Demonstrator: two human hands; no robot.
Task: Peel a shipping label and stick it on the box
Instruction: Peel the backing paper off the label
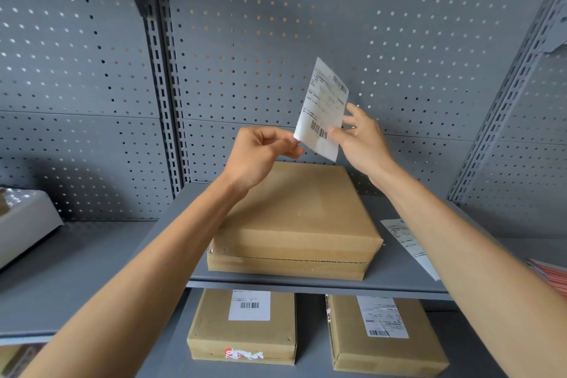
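We found the box top bare beneath our raised hands; a loose label lay right of it, the pegboard close behind.

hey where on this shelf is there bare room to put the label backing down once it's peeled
Grey metal shelf: the bare strip left of the unlabelled brown cardboard box, up to the slotted upright, is free. The box's plain top is free too. Right of the box is crowded: a loose white printed sheet lies there under the right forearm. Both hands, left hand and right hand, pinch the white shipping label above.

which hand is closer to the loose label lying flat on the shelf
Right. The right hand is raised up and left of the loose label; the left hand is farther left.
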